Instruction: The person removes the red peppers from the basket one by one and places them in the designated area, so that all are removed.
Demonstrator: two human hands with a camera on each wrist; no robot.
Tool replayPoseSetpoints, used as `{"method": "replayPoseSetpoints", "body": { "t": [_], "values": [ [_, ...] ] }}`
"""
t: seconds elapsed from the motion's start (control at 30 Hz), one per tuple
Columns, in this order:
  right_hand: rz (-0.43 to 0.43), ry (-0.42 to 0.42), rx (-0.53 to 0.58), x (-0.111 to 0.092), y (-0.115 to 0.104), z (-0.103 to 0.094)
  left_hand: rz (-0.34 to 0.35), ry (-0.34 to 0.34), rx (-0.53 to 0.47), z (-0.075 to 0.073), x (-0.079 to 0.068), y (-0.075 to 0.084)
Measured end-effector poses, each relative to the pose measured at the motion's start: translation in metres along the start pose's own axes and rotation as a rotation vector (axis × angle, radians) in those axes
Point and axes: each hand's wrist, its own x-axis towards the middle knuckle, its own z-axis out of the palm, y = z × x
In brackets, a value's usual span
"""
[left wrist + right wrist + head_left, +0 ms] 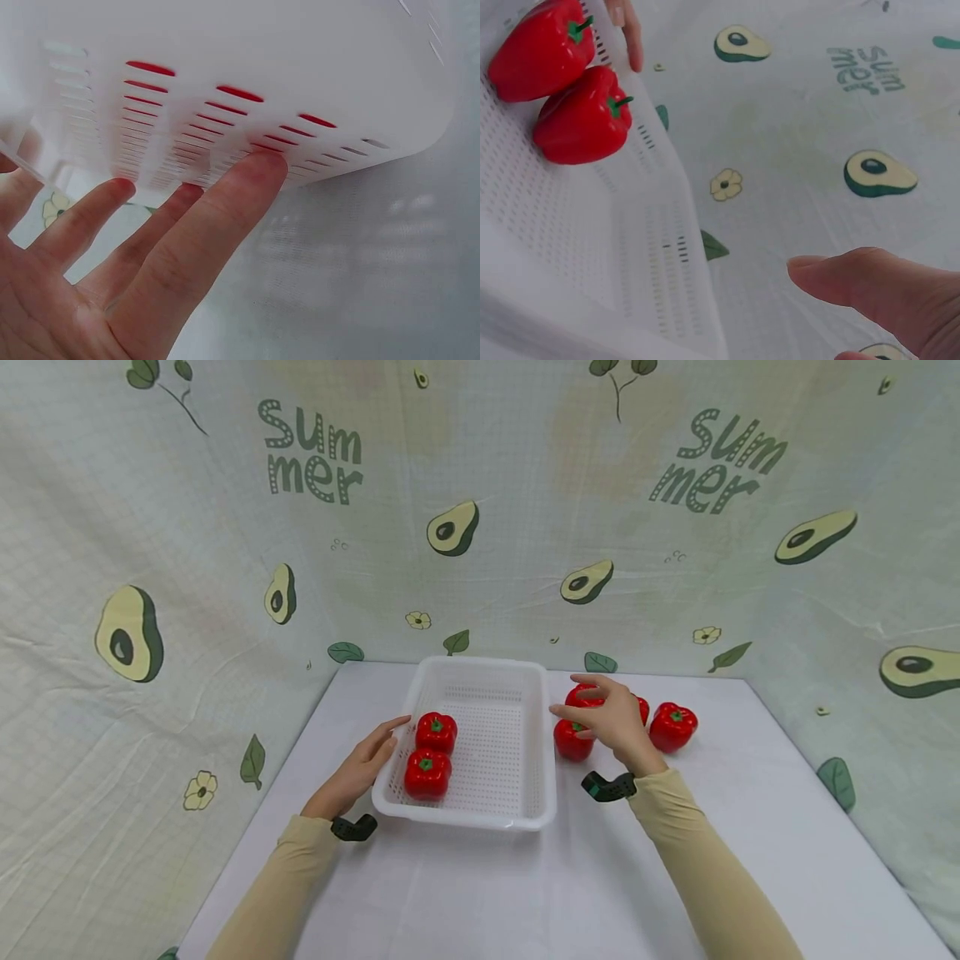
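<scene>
In the head view, two red bell peppers (427,774) sit one before the other along the left side of a white plastic basket (486,818). My left hand (365,766) is at the basket's left rim. In the left wrist view its extended thumb and fingers (210,232) touch the slotted outer wall, and red shows through the slots. To the right of the basket, my right hand (611,718) is over a group of red bell peppers (573,742), fingers spread and nothing held. It partly hides them. The right wrist view shows its thumb (870,289) apart from the basket wall.
Another red bell pepper (672,727) lies at the right end of the group. The white table (480,902) meets a hanging cloth (510,527) printed with avocados at its back and sides.
</scene>
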Motion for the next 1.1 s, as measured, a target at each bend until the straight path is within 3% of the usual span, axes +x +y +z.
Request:
{"method": "replayPoseSetpoints", "body": {
  "t": [0.17, 0.53, 1.1],
  "values": [
    [-0.015, -0.024, 0.039, 0.005, -0.006, 0.011, 0.001, 0.007, 0.004, 0.000, -0.001, 0.001],
    [-0.064, -0.099, 0.002, 0.016, -0.021, 0.041, -0.007, 0.009, 0.005, 0.000, -0.001, 0.000],
    [-0.044, -0.221, 0.210, 0.036, -0.021, 0.092, 0.012, -0.006, -0.002, -0.001, 0.000, -0.002]
  ]
}}
